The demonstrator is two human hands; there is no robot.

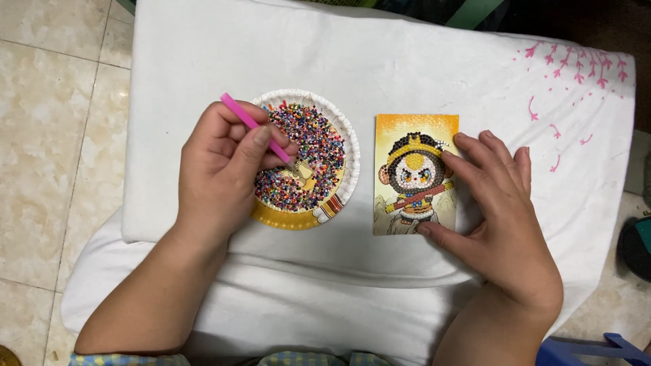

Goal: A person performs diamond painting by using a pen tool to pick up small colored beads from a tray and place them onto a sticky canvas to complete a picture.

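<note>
1. The left hand (224, 169) gripped a pink pen (256, 127), its tip down in the beads (305, 159).
2. The beads filled a paper plate (347, 146) at 9 o'clock from the picture card (415, 173).
3. The right hand (498, 210) lay flat with spread fingers, holding the card's 3 o'clock edge.
4. Everything sat on a white cloth (380, 61).

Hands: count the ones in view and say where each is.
2. The left hand holds a pink plastic pen over the bead-filled round paper plate; the right hand rests on the small rectangular bead-picture card.
</note>
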